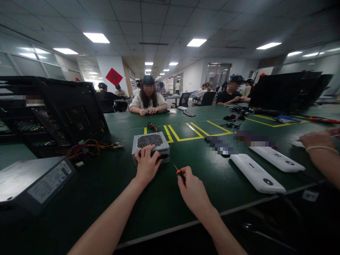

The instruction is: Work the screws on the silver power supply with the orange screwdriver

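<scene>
A grey metal computer power supply unit (151, 140) with a honeycomb grille on top sits on the green table in front of me. My left hand (147, 162) is closed over its near edge, fingers bent on the grille side. Something black shows beside those fingers; I cannot make out its shape. My right hand (192, 184) grips a screwdriver (180, 173) with an orange and black handle. Its thin shaft slants up and left toward the unit's near right corner; whether the tip touches is too small to tell. Dark bundled cables (152, 126) lie behind the unit.
An open black computer case (77, 117) stands at left with loose coloured wires (91, 146). Nearer lies a larger power supply (39, 184). Two white devices (257, 173) (277, 159) and a phone (219, 146) lie at right. A co-worker's hand (318, 141) enters from the right; another person sits opposite.
</scene>
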The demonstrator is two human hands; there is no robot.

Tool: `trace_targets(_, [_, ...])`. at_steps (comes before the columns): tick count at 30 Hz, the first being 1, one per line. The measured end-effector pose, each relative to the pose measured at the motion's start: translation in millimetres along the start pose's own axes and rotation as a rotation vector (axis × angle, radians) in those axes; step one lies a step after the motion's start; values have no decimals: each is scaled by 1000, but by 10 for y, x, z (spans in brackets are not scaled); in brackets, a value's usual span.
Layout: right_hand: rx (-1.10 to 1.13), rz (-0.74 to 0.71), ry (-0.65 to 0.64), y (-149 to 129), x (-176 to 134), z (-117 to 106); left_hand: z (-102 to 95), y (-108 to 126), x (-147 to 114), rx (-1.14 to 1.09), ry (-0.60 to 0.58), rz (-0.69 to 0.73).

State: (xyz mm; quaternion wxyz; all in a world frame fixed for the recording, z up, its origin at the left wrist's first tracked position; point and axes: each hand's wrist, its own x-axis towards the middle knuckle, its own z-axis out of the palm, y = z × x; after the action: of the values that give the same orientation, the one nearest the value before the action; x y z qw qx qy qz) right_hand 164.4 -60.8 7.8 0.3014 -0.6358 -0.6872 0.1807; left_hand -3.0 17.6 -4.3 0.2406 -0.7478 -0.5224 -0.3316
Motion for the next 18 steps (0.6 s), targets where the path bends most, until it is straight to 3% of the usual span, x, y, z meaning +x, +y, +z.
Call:
trace_targets(5, [-137,18,77,-57,-5,24,-2,1,-1,28,-17,21])
trace_targets(11, [-258,11,31,-31,6,-23,-5,8,2,46,-26,37])
trace_targets(18, [-69,-60,63,-121,-67,0,-4,17,6,27,-3,21])
